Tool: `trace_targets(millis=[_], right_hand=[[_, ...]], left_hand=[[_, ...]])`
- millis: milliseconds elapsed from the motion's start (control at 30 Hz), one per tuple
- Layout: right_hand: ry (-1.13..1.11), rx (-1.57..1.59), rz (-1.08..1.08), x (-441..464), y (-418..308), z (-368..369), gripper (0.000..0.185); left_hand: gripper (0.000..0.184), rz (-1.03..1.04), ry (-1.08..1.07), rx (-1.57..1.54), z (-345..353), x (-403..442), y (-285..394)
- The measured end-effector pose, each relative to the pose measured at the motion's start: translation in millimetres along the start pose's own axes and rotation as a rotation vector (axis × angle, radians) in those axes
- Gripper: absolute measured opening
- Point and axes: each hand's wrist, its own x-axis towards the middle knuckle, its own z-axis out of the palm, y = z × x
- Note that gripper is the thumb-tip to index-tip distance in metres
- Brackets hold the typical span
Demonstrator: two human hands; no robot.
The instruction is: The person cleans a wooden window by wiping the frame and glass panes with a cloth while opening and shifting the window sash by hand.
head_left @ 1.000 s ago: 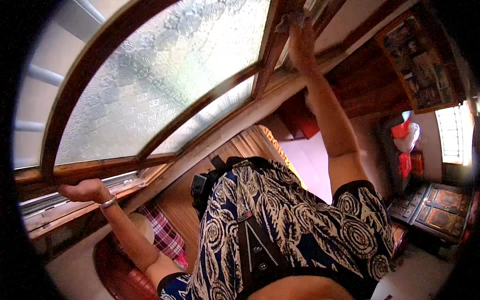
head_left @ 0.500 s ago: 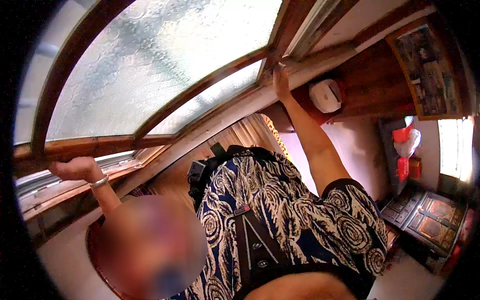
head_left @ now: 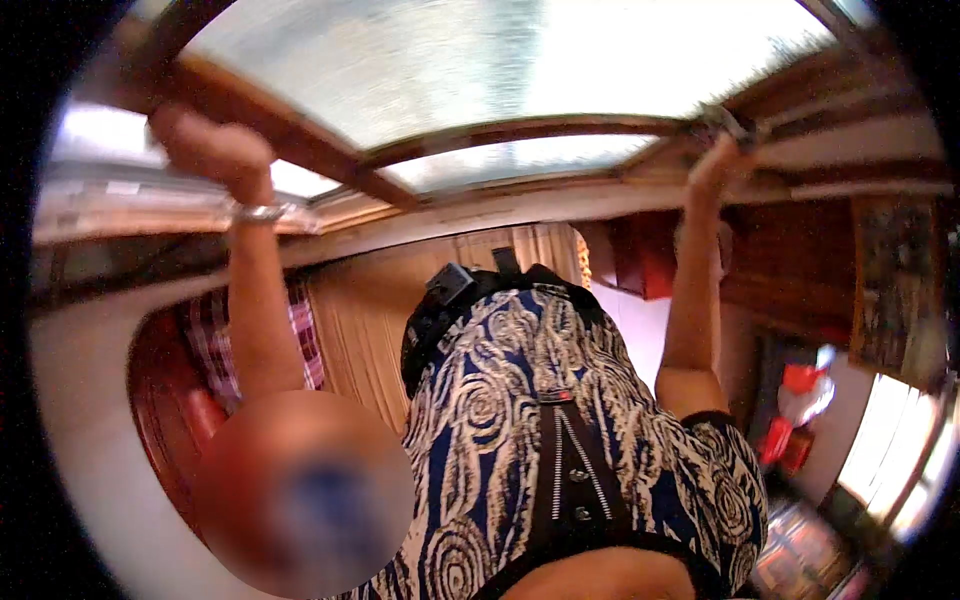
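A wooden window frame with frosted, patterned glass fills the top of the head view. My left hand, with a silver bangle at the wrist, is closed at the frame's left wooden bar. Its fingertips are partly lost against the dark wood. At the right corner of the frame my right hand is raised, its fingers bent around a small greyish piece that motion blur keeps unclear. Both arms reach out from my patterned top.
Below the window runs a pale sill. A red chair with a checked cloth stands at the left. A framed picture hangs at the right, near a bright window and red and white bags. A round blurred patch covers the lower left.
The view has turned, so the window lies more level across the top. Both hands stay at the frame. In view, my left hand sits higher and my right hand farther right.
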Motion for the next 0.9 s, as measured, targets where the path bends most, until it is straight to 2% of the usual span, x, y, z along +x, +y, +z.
trace_targets(millis=[67, 133, 167, 200, 233, 267, 333, 367, 400, 467, 500, 567, 600, 633, 667, 733, 767, 833, 867, 900], right_hand=[[-0.013, -0.152, -0.01, -7.0, -19.2, 0.9, 0.026], [0.014, -0.365, -0.083, -12.6, -51.6, 3.9, 0.029], [-0.016, -0.371, -0.087, -16.8, -52.6, 4.8, 0.03], [-0.04, -0.38, -0.089, -22.2, -47.1, 5.4, 0.03], [0.011, -0.61, -0.128, -26.3, -30.9, 8.8, 0.045], [0.002, -0.598, -0.131, -29.2, -15.2, 7.8, 0.045], [-0.01, -0.641, -0.09, -28.2, -21.2, 5.9, 0.041], [-0.006, -0.659, -0.105, -26.3, -16.7, 5.1, 0.04], [-0.008, -0.652, -0.111, -29.8, -19.4, 4.5, 0.04], [-0.137, -0.531, -0.237, -36.8, -26.2, 1.0, 0.038], [-0.067, -0.466, -0.297, -45.4, -28.5, 7.5, 0.024], [-0.152, -0.418, -0.385, -49.9, -51.1, 18.2, 0.022], [-0.228, -0.377, -0.465, -51.2, -61.3, 20.8, 0.021], [-0.252, -0.417, -0.478, -54.3, -69.4, 22.2, 0.021], [-0.25, -0.418, -0.482, -58.5, -74.4, 24.4, 0.021], [-0.324, -0.348, -0.539, -68.4, -83.0, 29.8, 0.023], [-0.317, -0.352, -0.548, -77.0, -89.2, 32.8, 0.023], [-0.484, -0.252, -0.514, -96.7, -110.9, 45.5, 0.026], [-0.598, -0.184, -0.479, -103.6, -125.6, 50.0, 0.029], [-0.595, -0.17, -0.459, -102.6, -135.2, 51.0, 0.031]], left_hand=[[0.022, 0.058, -0.049, 0.018, -1.9, 5.0, 6.0], [0.015, 0.155, -0.055, 0.123, -2.1, 12.2, 17.9], [0.014, 0.082, -0.105, 0.179, -2.9, 12.1, 17.6], [0.019, 0.011, -0.154, 0.229, -3.5, 10.2, 16.4], [0.02, 0.012, -0.127, 0.222, -3.1, 5.4, 14.0], [0.022, 0.047, -0.199, 0.272, -6.1, 4.6, 11.4], [0.035, -0.105, -0.164, 0.022, -5.3, -4.0, 16.1], [0.032, -0.08, -0.236, 0.033, -9.1, -3.2, 13.4], [0.031, 0.197, -0.065, 0.216, -2.0, -9.7, 15.4], [0.03, 0.225, -0.017, 0.109, 4.1, -15.9, 14.4], [0.028, -0.378, -0.161, -0.595, -0.7, 5.4, 40.2], [0.029, -0.145, -0.11, -0.231, 4.4, 2.7, 35.2], [0.029, 0.1, -0.061, 0.007, 7.4, -1.5, 31.7], [0.03, 0.134, -0.045, 0.135, 7.1, -10.8, 33.9], [0.03, 0.014, -0.022, 0.041, 13.6, -15.9, 33.9], [0.031, -0.486, -0.104, -0.631, 7.2, 9.0, 68.8], [0.031, -0.488, -0.094, -0.639, 7.8, 9.3, 76.1], [0.032, -0.445, -0.083, -0.677, 9.4, 17.1, 81.6], [0.03, -0.495, -0.084, -0.724, 13.8, 6.9, 65.4], [0.024, -0.31, -0.133, -0.398, 13.3, -3.8, 67.7]])
